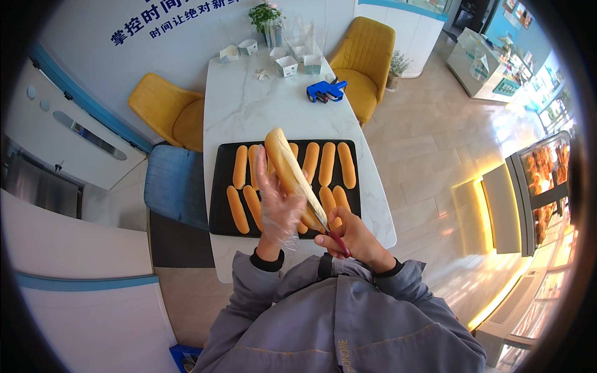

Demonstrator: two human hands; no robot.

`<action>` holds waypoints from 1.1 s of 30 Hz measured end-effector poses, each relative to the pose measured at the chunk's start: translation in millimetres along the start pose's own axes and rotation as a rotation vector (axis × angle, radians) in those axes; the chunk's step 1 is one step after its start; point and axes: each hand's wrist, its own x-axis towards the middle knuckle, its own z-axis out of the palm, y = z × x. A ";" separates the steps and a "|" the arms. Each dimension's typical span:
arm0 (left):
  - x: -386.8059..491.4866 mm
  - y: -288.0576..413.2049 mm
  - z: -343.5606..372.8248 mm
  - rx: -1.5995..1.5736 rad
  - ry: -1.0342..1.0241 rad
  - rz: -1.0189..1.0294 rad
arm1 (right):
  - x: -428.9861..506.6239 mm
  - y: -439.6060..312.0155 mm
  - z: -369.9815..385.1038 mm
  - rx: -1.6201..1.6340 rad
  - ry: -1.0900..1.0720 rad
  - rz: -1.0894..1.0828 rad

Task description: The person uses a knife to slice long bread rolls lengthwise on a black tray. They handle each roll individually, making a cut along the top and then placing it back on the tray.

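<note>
My left hand point(280, 200), in a clear plastic glove, holds a long bread roll point(291, 175) tilted above a black baking tray point(223, 151). A pale lengthwise face or cut shows along the roll's right side. My bare right hand point(352, 235) grips scissors with red handles point(339, 243); the metal blades lie at the roll's lower end. Whether the blades are apart cannot be told. On the tray, slim golden buns point(240, 167) lie in two rows, some hidden by my hands and the roll.
A marble-patterned table point(261, 112) bears a blue handheld label gun point(326, 90), several paper cups point(287, 66) and a potted plant point(265, 17). Yellow chairs point(366, 44) stand on both sides, with a blue seat point(175, 184) at the left. A lit food display point(543, 182) stands far right.
</note>
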 end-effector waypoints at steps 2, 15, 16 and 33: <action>9.9 1.9 -1.4 -0.059 0.084 -0.013 | -0.6 0.9 0.9 -0.007 -0.029 -0.020; 25.4 -29.4 -28.2 -0.028 0.097 0.047 | 2.4 11.7 7.2 0.078 -0.068 -0.043; 24.7 -29.8 -29.3 -0.037 0.085 0.045 | 2.6 11.9 6.9 0.064 -0.060 -0.065; 19.8 -29.9 -23.5 0.113 0.104 0.149 | -3.8 1.0 -0.2 0.086 -0.117 -0.057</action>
